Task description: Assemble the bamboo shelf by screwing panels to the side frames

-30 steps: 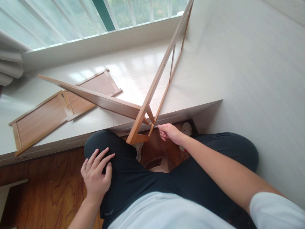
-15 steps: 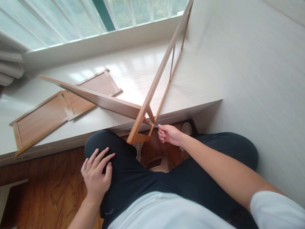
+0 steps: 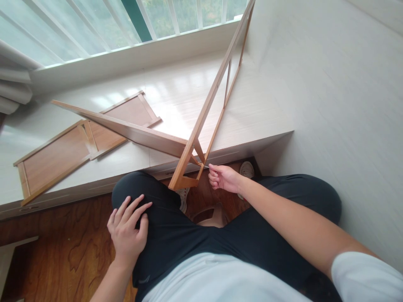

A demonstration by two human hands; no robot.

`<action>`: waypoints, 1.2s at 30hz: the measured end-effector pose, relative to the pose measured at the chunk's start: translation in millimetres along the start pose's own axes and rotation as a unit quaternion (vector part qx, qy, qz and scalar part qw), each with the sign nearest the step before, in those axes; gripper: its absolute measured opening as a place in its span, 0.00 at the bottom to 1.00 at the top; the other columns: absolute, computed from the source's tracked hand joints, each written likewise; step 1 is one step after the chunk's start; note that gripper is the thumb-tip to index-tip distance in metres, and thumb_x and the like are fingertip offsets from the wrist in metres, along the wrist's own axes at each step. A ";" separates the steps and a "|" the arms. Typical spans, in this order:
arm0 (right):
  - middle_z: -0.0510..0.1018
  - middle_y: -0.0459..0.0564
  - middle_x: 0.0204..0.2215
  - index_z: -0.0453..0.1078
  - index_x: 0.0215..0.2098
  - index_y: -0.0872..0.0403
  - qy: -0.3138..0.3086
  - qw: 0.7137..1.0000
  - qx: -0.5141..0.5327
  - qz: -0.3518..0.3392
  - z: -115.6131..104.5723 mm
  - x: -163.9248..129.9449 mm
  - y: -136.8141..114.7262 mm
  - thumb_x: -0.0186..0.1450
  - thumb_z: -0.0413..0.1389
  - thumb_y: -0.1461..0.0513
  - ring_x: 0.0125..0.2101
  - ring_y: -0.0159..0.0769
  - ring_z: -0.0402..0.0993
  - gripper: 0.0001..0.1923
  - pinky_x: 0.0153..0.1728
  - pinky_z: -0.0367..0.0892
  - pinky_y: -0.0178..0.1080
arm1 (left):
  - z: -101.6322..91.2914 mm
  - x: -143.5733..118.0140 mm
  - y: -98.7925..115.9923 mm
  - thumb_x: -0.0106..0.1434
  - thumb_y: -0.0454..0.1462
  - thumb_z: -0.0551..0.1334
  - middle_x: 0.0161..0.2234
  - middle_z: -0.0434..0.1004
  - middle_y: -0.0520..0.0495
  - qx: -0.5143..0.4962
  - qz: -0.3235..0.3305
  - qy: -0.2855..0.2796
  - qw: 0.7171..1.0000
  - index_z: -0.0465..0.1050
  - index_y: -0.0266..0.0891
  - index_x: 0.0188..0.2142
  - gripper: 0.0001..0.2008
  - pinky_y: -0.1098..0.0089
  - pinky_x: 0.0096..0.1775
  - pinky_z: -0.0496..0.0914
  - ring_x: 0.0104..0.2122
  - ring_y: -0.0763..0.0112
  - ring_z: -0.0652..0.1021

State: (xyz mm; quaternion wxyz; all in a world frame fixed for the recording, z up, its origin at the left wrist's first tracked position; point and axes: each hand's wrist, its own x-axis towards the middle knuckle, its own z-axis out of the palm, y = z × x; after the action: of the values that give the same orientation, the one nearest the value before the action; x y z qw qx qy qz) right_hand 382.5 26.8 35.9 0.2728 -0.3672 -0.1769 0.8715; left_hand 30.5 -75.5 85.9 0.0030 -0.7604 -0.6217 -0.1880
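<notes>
Between the pinched fingers of my right hand (image 3: 223,177) is a thin metal tool (image 3: 205,166), mostly hidden by the hand. Its tip meets the lower end of an open wooden frame (image 3: 211,94), which stands slanted from the ledge and juts past the front edge. A wooden panel (image 3: 135,131) joins that frame near its lower end and stretches up to the left. On my left thigh rests my left hand (image 3: 128,226), fingers spread, holding nothing.
Another two-section wooden panel (image 3: 56,155) lies on the pale window ledge (image 3: 176,90), partly overhanging its front. A barred window (image 3: 94,25) is behind, with a curtain (image 3: 14,79) at left. A plain wall (image 3: 340,105) rises at right. Below is wood flooring (image 3: 72,251).
Almost nothing differs. The wooden pieces have shifted very slightly to the right in view; both hands keep their places.
</notes>
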 end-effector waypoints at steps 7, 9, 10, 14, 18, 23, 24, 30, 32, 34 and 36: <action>0.60 0.40 0.15 0.56 0.20 0.51 0.046 0.995 -0.081 -0.040 -1.8 7.2 9.3 0.69 0.56 0.42 0.17 0.30 0.60 0.29 0.23 0.59 0.34 | -0.5 -0.1 0.2 0.70 0.36 0.59 0.58 0.79 0.43 0.005 0.009 0.000 1.000 0.79 0.47 0.47 0.11 0.44 0.66 0.58 0.66 0.49 0.70; 0.60 0.40 0.14 0.56 0.20 0.51 0.055 0.991 -0.108 -0.055 -2.2 8.9 12.5 0.67 0.58 0.41 0.16 0.29 0.59 0.30 0.22 0.58 0.34 | -0.3 -0.7 -0.4 0.71 0.36 0.58 0.58 0.79 0.43 0.008 0.010 -0.002 1.000 0.79 0.47 0.48 0.12 0.43 0.66 0.58 0.66 0.49 0.70; 0.60 0.40 0.14 0.56 0.19 0.51 0.059 0.989 -0.121 -0.061 -2.4 9.5 13.9 0.66 0.59 0.41 0.16 0.28 0.59 0.31 0.22 0.58 0.34 | -0.1 -0.9 -0.8 0.71 0.36 0.58 0.58 0.79 0.42 0.008 0.010 -0.003 1.000 0.79 0.46 0.48 0.12 0.43 0.66 0.58 0.66 0.49 0.70; 0.60 0.40 0.13 0.57 0.19 0.52 0.070 0.982 -0.160 -0.072 -3.1 11.1 16.1 0.63 0.62 0.42 0.15 0.27 0.59 0.30 0.20 0.55 0.33 | 1.1 -1.3 -2.0 0.71 0.36 0.59 0.58 0.79 0.42 0.007 0.012 0.001 1.000 0.79 0.46 0.47 0.11 0.43 0.66 0.58 0.66 0.49 0.70; 0.62 0.40 0.14 0.58 0.20 0.52 0.078 0.978 -0.179 -0.069 -3.9 11.4 15.3 0.62 0.62 0.44 0.16 0.28 0.61 0.27 0.19 0.56 0.33 | 2.0 -1.2 -1.7 0.70 0.36 0.59 0.58 0.79 0.42 0.005 0.012 0.002 1.000 0.79 0.46 0.48 0.12 0.44 0.66 0.58 0.66 0.49 0.70; 0.64 0.41 0.15 0.60 0.20 0.52 0.088 0.976 -0.190 -0.052 -4.6 12.2 16.3 0.64 0.59 0.45 0.15 0.28 0.62 0.26 0.18 0.57 0.32 | 1.0 -1.4 -0.5 0.70 0.36 0.59 0.58 0.79 0.42 0.006 0.011 0.002 1.000 0.79 0.47 0.47 0.11 0.43 0.65 0.58 0.66 0.49 0.70; 0.65 0.42 0.15 0.60 0.20 0.52 0.090 0.976 -0.192 -0.050 -4.6 12.3 16.4 0.65 0.59 0.45 0.15 0.28 0.62 0.26 0.18 0.57 0.32 | 0.9 -1.4 -0.3 0.71 0.36 0.59 0.58 0.79 0.43 0.007 0.010 0.001 1.000 0.79 0.47 0.47 0.11 0.44 0.65 0.58 0.66 0.49 0.70; 0.66 0.42 0.16 0.61 0.20 0.53 0.099 0.974 -0.197 -0.045 -3.3 11.4 15.1 0.64 0.59 0.46 0.15 0.27 0.62 0.25 0.17 0.59 0.32 | 1.5 -0.7 0.3 0.71 0.36 0.58 0.58 0.79 0.42 0.003 0.005 0.002 1.000 0.80 0.47 0.47 0.12 0.44 0.66 0.58 0.66 0.49 0.70; 0.67 0.43 0.16 0.61 0.20 0.53 0.102 0.974 -0.198 -0.042 -2.4 10.8 14.5 0.64 0.59 0.47 0.15 0.27 0.63 0.24 0.17 0.59 0.32 | 1.6 -0.5 0.4 0.70 0.37 0.58 0.58 0.79 0.42 0.004 0.001 -0.003 1.000 0.79 0.47 0.48 0.12 0.44 0.66 0.57 0.66 0.49 0.70; 0.67 0.43 0.16 0.62 0.20 0.53 0.105 0.974 -0.199 -0.038 -1.6 10.4 14.0 0.64 0.59 0.48 0.15 0.27 0.63 0.24 0.17 0.59 0.31 | 1.3 -0.4 0.5 0.70 0.37 0.58 0.59 0.79 0.42 0.005 -0.001 -0.005 1.000 0.79 0.47 0.48 0.12 0.44 0.66 0.57 0.66 0.49 0.70; 0.68 0.43 0.16 0.62 0.20 0.53 0.107 0.973 -0.201 -0.035 -1.1 10.3 13.5 0.64 0.60 0.48 0.15 0.27 0.63 0.23 0.17 0.59 0.31 | 1.0 -0.2 0.6 0.70 0.37 0.59 0.59 0.79 0.43 0.005 -0.001 -0.005 1.000 0.80 0.47 0.47 0.12 0.44 0.66 0.57 0.66 0.49 0.70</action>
State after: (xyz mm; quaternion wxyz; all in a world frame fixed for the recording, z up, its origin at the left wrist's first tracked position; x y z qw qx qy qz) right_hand 372.6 22.5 22.7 0.2410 -0.4995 -0.3314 0.7633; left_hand 31.3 -75.5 85.1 0.0030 -0.7604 -0.6236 -0.1812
